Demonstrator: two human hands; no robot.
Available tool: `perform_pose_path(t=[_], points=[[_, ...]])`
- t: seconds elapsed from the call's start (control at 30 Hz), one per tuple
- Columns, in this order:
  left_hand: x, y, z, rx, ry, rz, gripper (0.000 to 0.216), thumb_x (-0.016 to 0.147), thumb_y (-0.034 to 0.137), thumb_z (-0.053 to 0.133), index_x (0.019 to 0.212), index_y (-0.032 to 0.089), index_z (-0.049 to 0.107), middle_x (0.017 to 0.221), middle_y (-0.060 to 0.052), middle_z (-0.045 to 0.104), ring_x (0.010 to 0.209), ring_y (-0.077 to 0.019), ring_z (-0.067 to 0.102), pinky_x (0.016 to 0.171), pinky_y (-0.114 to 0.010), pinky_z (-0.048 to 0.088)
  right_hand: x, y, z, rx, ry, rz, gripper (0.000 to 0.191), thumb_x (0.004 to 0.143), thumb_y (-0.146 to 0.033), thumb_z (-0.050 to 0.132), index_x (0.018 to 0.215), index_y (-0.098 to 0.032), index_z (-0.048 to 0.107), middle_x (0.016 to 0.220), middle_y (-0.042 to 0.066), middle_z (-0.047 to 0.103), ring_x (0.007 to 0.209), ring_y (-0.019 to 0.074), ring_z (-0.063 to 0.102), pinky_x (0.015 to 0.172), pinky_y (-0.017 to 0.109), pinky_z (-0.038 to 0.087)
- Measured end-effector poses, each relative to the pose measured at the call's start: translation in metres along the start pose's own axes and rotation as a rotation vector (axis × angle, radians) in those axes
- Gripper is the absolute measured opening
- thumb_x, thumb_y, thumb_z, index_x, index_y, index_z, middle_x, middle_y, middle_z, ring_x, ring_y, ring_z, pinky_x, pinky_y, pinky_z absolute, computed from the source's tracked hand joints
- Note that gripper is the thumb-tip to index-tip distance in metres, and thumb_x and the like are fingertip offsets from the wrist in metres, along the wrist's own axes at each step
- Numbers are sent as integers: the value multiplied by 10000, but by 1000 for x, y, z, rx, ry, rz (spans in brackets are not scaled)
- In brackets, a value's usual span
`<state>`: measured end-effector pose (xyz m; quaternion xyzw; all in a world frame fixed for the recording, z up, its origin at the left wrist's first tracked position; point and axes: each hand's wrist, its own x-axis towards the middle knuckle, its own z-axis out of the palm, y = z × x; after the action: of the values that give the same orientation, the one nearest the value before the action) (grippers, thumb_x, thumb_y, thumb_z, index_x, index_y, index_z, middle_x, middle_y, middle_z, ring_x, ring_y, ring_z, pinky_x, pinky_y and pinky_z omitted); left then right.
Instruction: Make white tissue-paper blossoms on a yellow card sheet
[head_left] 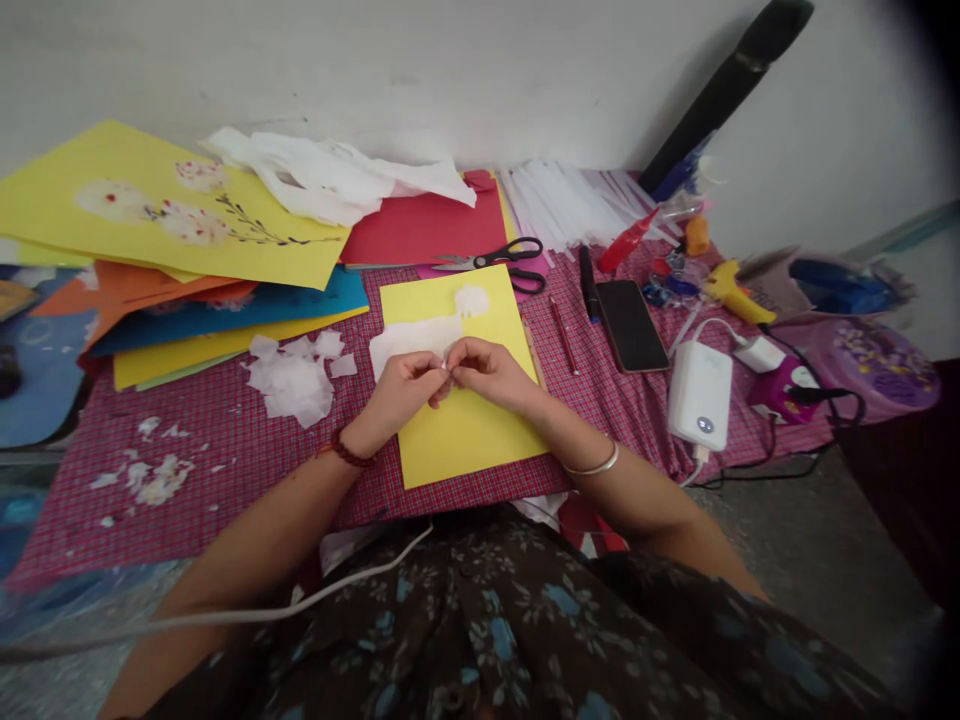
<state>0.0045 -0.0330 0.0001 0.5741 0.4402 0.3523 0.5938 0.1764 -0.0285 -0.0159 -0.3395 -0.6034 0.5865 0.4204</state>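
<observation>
My left hand point(411, 388) and my right hand point(484, 370) meet above a yellow sheet of paper point(472, 440). Their fingertips are pinched together on a small piece of white tissue paper, mostly hidden by the fingers. Under and behind my left hand lies a larger white tissue piece point(409, 337), partly over the yellow sheet. A fluffy white tissue flower point(472, 299) rests near the sheet's top edge. To the left is a pile of cut white tissue pieces point(292, 378) on the checked cloth.
Black-handled scissors point(499, 257), a red pencil point(564, 335), a phone point(632, 325), a white power bank point(700, 395) and a yellow glue gun point(733, 292) lie behind and right. A yellow sheet with flowers point(285, 265) tops coloured papers at left. Crumpled scraps point(161, 480) lie front left.
</observation>
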Motion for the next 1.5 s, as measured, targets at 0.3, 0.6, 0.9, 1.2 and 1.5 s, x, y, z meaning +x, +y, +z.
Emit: perform_pose_path(t=[0.3, 0.6, 0.9, 1.2, 1.5], points=[[1, 3, -2, -192, -53, -129, 163, 731, 258, 580, 623, 154, 644, 594, -14, 627, 493, -102, 548, 467, -227, 450, 0, -3, -2, 56, -43, 26, 60, 782, -166, 596, 831, -174, 562, 704, -29, 623, 650, 103, 576, 654, 264, 453], [3, 9, -4, -265, -88, -291, 72, 624, 214, 638, 612, 166, 585, 517, 8, 593, 448, -89, 524, 421, -195, 392, -4, -4, 0, -26, -68, -49, 65, 752, -126, 602, 787, -172, 573, 815, -13, 581, 740, 103, 585, 702, 264, 456], [5, 6, -3, -273, -48, -290, 145, 620, 171, 636, 708, 183, 522, 544, 29, 611, 476, -92, 567, 461, -195, 469, -1, -2, -2, 67, -39, 35, 77, 748, -180, 641, 794, -174, 580, 754, -26, 618, 710, 100, 580, 703, 271, 461], [2, 8, 0, -170, -55, -225, 185, 648, 191, 677, 734, 175, 514, 593, 24, 639, 489, -85, 598, 509, -210, 534, 2, -2, 1, 73, 27, 115, 108, 786, -216, 637, 780, -185, 534, 637, -47, 608, 598, 87, 561, 612, 256, 467], [5, 7, 0, -263, -46, -280, 110, 637, 155, 628, 730, 152, 572, 636, -7, 682, 499, -97, 626, 541, -225, 550, 2, -1, -2, 82, 46, 133, 131, 804, -243, 660, 785, -171, 552, 653, -34, 615, 606, 81, 551, 608, 248, 443]])
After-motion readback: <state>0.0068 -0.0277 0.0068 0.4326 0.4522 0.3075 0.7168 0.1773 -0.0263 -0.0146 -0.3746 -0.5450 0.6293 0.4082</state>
